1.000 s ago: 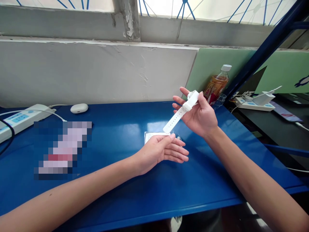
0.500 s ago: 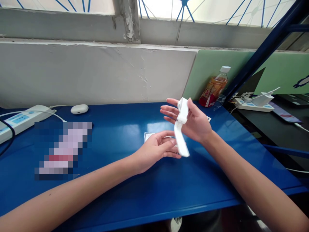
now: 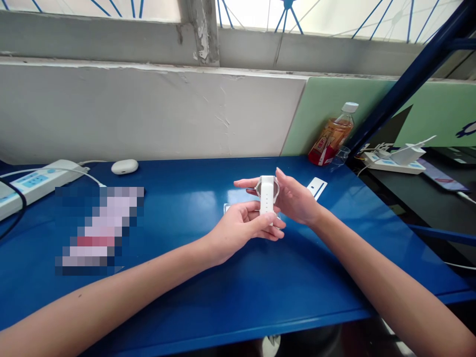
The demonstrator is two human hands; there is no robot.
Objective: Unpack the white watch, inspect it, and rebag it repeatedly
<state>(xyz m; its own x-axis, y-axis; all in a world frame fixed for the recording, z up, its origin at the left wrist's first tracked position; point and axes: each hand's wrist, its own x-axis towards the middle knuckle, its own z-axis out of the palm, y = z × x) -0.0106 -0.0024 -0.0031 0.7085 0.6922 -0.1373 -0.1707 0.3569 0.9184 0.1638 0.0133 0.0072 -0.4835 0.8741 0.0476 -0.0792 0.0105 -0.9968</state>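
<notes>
A white wristwatch is held upright above the blue desk, its strap hanging toward me with a row of small holes. My left hand pinches the lower end of that strap between thumb and fingers. Around the watch's right side and back is my right hand, its fingers stretched out behind the watch and its thumb raised and apart; whether it touches the case I cannot tell. A clear flat item lies behind my left hand, mostly hidden.
On the blue desk are a white card, a white earbud case, a power strip and a pixelated phone-like shape. A drink bottle leans at the back right, beside a blue metal post.
The watch has come down and left out of my right hand's palm, turning upright. My left hand has closed on its strap; my right hand has lowered, and the white card shows more.
</notes>
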